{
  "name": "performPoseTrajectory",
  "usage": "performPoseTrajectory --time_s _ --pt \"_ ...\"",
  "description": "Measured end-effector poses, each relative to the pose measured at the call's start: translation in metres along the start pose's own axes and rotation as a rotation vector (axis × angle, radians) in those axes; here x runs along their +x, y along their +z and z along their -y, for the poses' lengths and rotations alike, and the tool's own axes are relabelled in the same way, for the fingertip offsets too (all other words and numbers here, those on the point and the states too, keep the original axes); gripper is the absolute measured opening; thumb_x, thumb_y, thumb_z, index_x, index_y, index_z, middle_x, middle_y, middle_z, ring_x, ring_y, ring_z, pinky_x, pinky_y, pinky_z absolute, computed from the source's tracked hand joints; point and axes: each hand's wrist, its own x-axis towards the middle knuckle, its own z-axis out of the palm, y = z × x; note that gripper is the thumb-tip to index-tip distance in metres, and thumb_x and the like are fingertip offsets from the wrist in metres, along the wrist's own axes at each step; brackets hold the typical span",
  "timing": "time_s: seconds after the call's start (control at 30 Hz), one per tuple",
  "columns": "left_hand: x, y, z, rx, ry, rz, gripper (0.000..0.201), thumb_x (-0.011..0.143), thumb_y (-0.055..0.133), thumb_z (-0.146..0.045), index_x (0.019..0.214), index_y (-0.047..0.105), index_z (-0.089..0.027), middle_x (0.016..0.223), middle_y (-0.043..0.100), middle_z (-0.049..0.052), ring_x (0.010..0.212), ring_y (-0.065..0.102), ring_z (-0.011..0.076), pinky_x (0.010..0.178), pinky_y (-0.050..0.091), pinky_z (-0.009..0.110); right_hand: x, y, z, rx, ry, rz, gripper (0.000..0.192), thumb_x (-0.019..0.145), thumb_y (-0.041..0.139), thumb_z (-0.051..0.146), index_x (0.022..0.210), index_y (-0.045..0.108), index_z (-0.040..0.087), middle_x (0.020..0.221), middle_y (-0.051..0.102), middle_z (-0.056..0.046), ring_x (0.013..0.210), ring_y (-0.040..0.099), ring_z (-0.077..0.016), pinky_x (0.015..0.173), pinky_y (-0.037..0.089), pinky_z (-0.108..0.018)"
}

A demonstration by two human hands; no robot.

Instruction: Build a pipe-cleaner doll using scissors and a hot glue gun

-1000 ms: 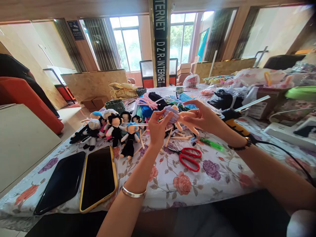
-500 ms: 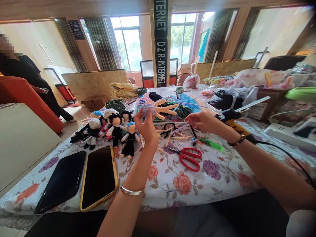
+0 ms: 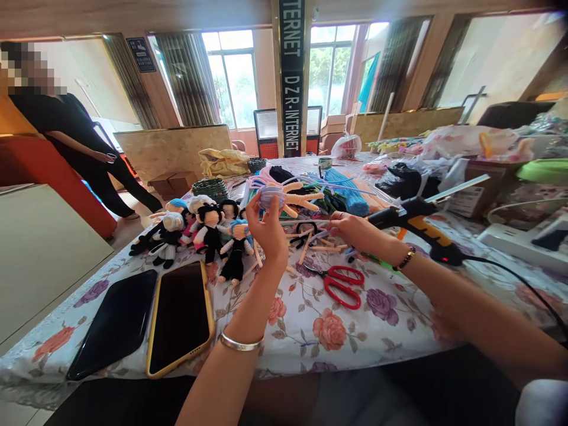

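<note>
at the near left of the worktop, which had a flowered cover, a dark flat device lay just beside a phone with yellow case. farther in, near the middle, the scissors with red handles lay on the cover.

above this area were the two hands. the fingers of the left hand were grasping a doll figure by its round lilac head, raised over the worktop, and its peach limbs stuck out to the right. the fingers of the right hand were bent together above loose short pieces, well apart from the doll figure; whether they pinched something thin, i could not tell. just beside this hand, to the right, was a glue gun with a small red light.

to the left of the left hand, a group of finished-looking dolls sat close together. beyond the hands lay bundles of fuzzy stems, with a dark green basket to the left and a black bag to the right. far left, a person in dark clothes stood. farther were a lettered pillar and windows.
</note>
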Motion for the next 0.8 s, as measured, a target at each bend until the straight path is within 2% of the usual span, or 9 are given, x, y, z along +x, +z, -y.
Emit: performPoseTrajectory --time_s 0.27,0.47,0.7,0.8 --pt "-0.002 0.001 0.001 0.016 0.02 0.059 0.037 0.064 0.075 -0.03 0.096 0.058 -0.02 0.101 0.059 0.002 0.09 0.062 0.0156 0.078 0.055 0.03 -0.001 0.006 0.002 -0.095 -0.034 0.007 0.026 0.086 0.046 0.008 0.106 0.061 0.015 0.098 0.064 -0.014 0.082 0.064 -0.02 0.068 0.049 -0.028" --pt "-0.003 0.0 0.002 0.053 0.043 0.082 0.035 0.065 0.075 -0.029 0.096 0.06 -0.021 0.105 0.06 0.002 0.093 0.061 0.0138 0.082 0.052 0.026 -0.001 0.006 0.003 -0.082 -0.002 0.056 0.021 0.088 0.044 0.007 0.103 0.057 0.014 0.096 0.064 -0.013 0.083 0.064 -0.0171 0.068 0.046 -0.024" --pt "-0.004 0.001 0.001 0.032 0.029 0.11 0.034 0.064 0.076 -0.027 0.094 0.06 -0.019 0.096 0.061 0.001 0.086 0.061 0.012 0.079 0.053 0.027 0.001 -0.007 -0.004 -0.011 0.016 -0.045 0.022 0.092 0.042 0.017 0.1 0.062 0.016 0.097 0.065 -0.012 0.088 0.062 -0.0201 0.072 0.045 -0.027" --pt "-0.006 0.001 0.0 0.068 0.037 0.151 0.035 0.064 0.076 -0.027 0.094 0.061 -0.019 0.098 0.061 0.001 0.086 0.06 0.0114 0.079 0.052 0.026 0.001 -0.015 -0.008 0.085 0.055 -0.159 0.026 0.091 0.04 0.018 0.096 0.066 0.017 0.095 0.066 -0.01 0.087 0.062 -0.0204 0.074 0.045 -0.029"
